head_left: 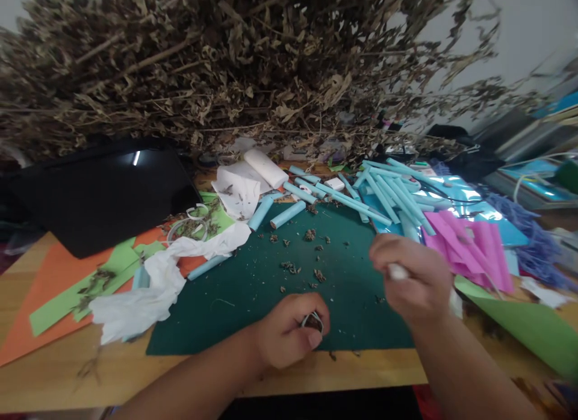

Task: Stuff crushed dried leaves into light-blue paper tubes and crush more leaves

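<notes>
Head view: a wooden table [54, 372] carries a dark green cutting mat [253, 299] strewn with dried plant crumbs [289, 266], backed by a great heap of dried leafy branches [235, 65]. The left hand [286, 333] rests at the mat's near edge, fingers closed around a small white ring packed with dark bits [312, 321]. The right hand [413, 281], blurred, hovers just above, fingers pinched on a small white piece [397, 272]. Light blue paper tubes [383, 191], pink paper [469, 245], crumpled white tissue [149, 293] and a black case [99, 191] crowd around.
</notes>
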A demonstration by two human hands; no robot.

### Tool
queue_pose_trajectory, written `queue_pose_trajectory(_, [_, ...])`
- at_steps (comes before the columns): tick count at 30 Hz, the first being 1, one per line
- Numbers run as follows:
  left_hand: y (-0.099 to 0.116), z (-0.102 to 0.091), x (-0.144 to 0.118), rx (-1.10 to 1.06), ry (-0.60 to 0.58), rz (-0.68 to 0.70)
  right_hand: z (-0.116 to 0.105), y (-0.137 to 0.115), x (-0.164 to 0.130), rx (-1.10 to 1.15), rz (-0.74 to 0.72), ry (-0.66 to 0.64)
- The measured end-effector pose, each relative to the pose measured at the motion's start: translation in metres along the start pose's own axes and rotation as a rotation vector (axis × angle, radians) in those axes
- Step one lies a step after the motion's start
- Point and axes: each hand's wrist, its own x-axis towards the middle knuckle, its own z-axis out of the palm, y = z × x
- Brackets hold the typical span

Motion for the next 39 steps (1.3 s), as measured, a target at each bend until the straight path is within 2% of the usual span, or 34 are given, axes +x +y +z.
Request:
queue_pose_trajectory(1, [0.001, 0.001, 0.000, -0.018, 0.015, -0.030, 0.003, 0.013, -0.005, -0.143, -0.044, -0.116])
queue_pose_trajectory(2, [0.003, 0.003, 0.000, -0.027, 0.034, -0.052, 0.005, 0.026, -0.011, -0.202, -0.037, -0.178])
queue_pose_trajectory(4, [0.005, 0.006, -0.001, -0.032, 0.063, -0.070, 0.009, 0.046, -0.021, -0.486, 0.063, -0.365])
queue_pose_trajectory(8, [0.009, 0.002, -0.003, -0.173, 0.165, -0.008, 0.013, 0.066, -0.037, -0.733, 0.248, -0.480])
queue_pose_trajectory(12, [0.021, -0.022, -0.001, -0.440, 0.445, 0.121, 0.015, 0.076, -0.044, -0.813, 0.346, -0.547])
queue_pose_trajectory(15, [0.032, -0.043, 0.003, -0.575, 0.585, 0.162, 0.020, 0.076, -0.042, -0.831, 0.384, -0.559])
queue_pose_trajectory(18, [0.035, -0.054, 0.005, -0.625, 0.624, 0.160, 0.030, 0.064, -0.031, -0.794, 0.374, -0.561])
queue_pose_trajectory(23, [0.032, -0.053, 0.005, -0.619, 0.604, 0.118, 0.058, 0.037, -0.009, -0.589, 0.189, -0.703])
queue_pose_trajectory(27, [0.032, -0.054, 0.006, -0.673, 0.557, 0.058, 0.075, 0.034, 0.003, -0.435, 0.049, -0.844])
queue_pose_trajectory(31, [0.031, -0.062, 0.004, -0.849, 0.521, -0.002, 0.080, 0.043, 0.008, -0.367, 0.002, -0.901])
queue_pose_trajectory(35, [0.027, -0.070, 0.002, -1.048, 0.575, -0.007, 0.081, 0.049, 0.008, -0.344, -0.011, -0.920])
queue_pose_trajectory(39, [0.024, -0.073, 0.002, -1.118, 0.613, 0.002, 0.080, 0.044, 0.004, -0.373, -0.017, -0.909])
